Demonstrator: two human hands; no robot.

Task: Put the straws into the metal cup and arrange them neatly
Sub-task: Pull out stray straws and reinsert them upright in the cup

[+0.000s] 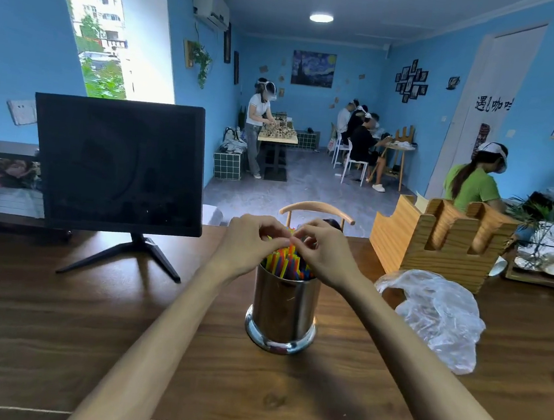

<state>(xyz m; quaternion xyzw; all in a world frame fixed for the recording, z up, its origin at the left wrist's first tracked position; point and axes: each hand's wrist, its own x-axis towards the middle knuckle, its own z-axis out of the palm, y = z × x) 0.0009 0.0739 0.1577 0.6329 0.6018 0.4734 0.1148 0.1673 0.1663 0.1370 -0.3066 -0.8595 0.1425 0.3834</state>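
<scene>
A shiny metal cup [282, 313] stands upright on the wooden table, near its middle. Several coloured straws [284, 262] in orange, yellow, green and blue stick up out of it. My left hand [251, 241] and my right hand [319, 248] are both above the cup's mouth, fingers curled, pinching the tops of the straws between fingertips. The hands nearly touch each other over the straws. The straws' upper ends are partly hidden behind my fingers.
A dark monitor [119, 166] on a stand is at the left. A crumpled clear plastic bag [435, 312] lies right of the cup, with a wooden holder [436, 240] behind it. A chair back [316, 210] rises beyond the wooden table [153, 333]. Several people sit and stand farther back.
</scene>
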